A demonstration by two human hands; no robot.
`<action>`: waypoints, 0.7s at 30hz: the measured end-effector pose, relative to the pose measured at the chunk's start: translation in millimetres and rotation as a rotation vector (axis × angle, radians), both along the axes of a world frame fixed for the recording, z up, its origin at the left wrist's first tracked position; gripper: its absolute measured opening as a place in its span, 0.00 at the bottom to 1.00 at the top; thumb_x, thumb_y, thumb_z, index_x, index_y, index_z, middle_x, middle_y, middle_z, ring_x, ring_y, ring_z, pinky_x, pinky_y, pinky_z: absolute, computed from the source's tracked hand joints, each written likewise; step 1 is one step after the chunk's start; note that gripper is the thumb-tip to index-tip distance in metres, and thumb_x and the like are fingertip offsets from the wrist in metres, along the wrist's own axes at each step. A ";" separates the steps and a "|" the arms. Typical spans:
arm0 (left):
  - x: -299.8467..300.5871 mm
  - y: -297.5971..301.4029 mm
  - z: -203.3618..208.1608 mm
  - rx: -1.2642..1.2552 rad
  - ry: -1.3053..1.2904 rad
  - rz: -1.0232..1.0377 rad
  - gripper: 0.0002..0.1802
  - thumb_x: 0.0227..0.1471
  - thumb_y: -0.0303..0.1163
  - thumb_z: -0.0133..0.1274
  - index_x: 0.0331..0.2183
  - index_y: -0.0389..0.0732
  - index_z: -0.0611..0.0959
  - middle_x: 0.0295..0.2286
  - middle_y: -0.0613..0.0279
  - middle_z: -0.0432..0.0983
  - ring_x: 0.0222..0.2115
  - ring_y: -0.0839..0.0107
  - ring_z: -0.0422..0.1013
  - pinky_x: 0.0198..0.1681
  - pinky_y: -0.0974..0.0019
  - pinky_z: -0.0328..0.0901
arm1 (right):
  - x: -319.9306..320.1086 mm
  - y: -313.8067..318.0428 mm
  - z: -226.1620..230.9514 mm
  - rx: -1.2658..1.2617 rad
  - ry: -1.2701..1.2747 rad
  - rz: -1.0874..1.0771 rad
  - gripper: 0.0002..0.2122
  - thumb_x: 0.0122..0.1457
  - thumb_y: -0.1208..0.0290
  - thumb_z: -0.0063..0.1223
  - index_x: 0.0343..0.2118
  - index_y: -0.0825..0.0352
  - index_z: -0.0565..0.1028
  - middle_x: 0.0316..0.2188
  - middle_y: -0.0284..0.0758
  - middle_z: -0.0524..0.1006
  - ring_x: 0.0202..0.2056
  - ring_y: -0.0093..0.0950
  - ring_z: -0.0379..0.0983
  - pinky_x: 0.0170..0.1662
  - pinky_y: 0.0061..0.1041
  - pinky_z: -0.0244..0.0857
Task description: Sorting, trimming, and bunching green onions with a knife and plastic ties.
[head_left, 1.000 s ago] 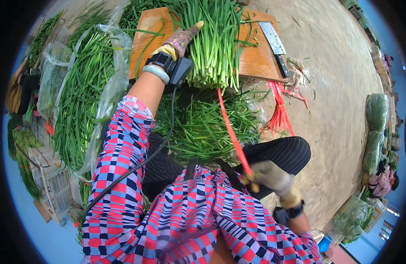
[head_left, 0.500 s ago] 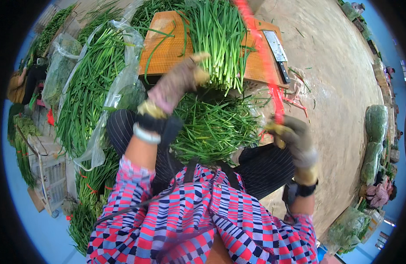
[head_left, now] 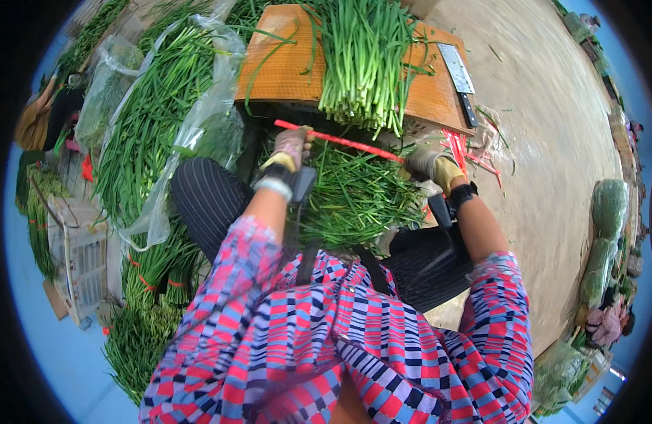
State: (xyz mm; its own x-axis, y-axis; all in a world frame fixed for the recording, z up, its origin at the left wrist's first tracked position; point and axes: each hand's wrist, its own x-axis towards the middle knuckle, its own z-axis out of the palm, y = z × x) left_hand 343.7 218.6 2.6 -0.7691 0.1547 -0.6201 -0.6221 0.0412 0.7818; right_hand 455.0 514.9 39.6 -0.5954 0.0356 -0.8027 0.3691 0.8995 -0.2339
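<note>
Between my gloved hands a red plastic strip [head_left: 350, 143] is drawn out, in front of the wooden board's near edge. My left hand [head_left: 293, 145] is closed on the strip near its left end, and my right hand [head_left: 432, 166] grips its other end. Just beyond the strip, a thick bunch of garlic chives [head_left: 365, 71] lies across the wooden board [head_left: 280, 71], its pale cut ends toward me. A cleaver [head_left: 456, 74] with a black handle rests on the board's right side. Below my hands is a heap of loose green leaves [head_left: 354, 194].
Left of me, more chives [head_left: 156, 120] lie in a clear plastic sheet [head_left: 216, 113]. A white crate [head_left: 85, 261] and tied bundles [head_left: 145, 283] stand nearer. More red strips [head_left: 459, 148] lie beside the board's right corner. Wrapped bundles [head_left: 601, 240] line the far right.
My left hand has come down and right, off the chives' side, onto the strip. The strip, hanging upright from my right hand before, now runs across between both hands.
</note>
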 end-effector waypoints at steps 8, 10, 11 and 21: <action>-47.8 -10.5 24.3 -0.639 0.687 -0.256 0.12 0.44 0.36 0.52 0.22 0.37 0.80 0.21 0.55 0.76 0.23 0.64 0.72 0.29 0.66 0.65 | -59.7 26.6 18.5 0.040 0.465 0.147 0.09 0.54 0.71 0.44 0.32 0.69 0.75 0.30 0.42 0.76 0.29 0.35 0.75 0.32 0.31 0.69; -54.9 4.4 36.3 -1.222 0.954 -0.568 0.10 0.47 0.36 0.49 0.26 0.42 0.81 0.27 0.55 0.77 0.26 0.59 0.74 0.29 0.64 0.68 | -73.7 40.1 16.1 0.251 0.720 0.618 0.08 0.53 0.73 0.45 0.30 0.69 0.75 0.28 0.41 0.76 0.31 0.38 0.74 0.34 0.32 0.69; -60.4 11.2 46.6 -1.411 0.887 -0.676 0.10 0.49 0.37 0.47 0.29 0.45 0.81 0.30 0.57 0.77 0.27 0.59 0.74 0.27 0.63 0.70 | -79.5 38.7 21.5 0.173 0.595 0.429 0.08 0.51 0.72 0.46 0.31 0.68 0.76 0.30 0.42 0.76 0.33 0.40 0.73 0.37 0.32 0.68; -119.2 91.8 39.4 -0.851 1.288 -0.691 0.11 0.43 0.39 0.53 0.27 0.42 0.79 0.22 0.55 0.76 0.23 0.56 0.73 0.26 0.59 0.68 | -125.7 9.3 26.1 0.189 0.673 0.026 0.13 0.52 0.63 0.47 0.34 0.66 0.77 0.32 0.46 0.76 0.33 0.40 0.74 0.37 0.33 0.67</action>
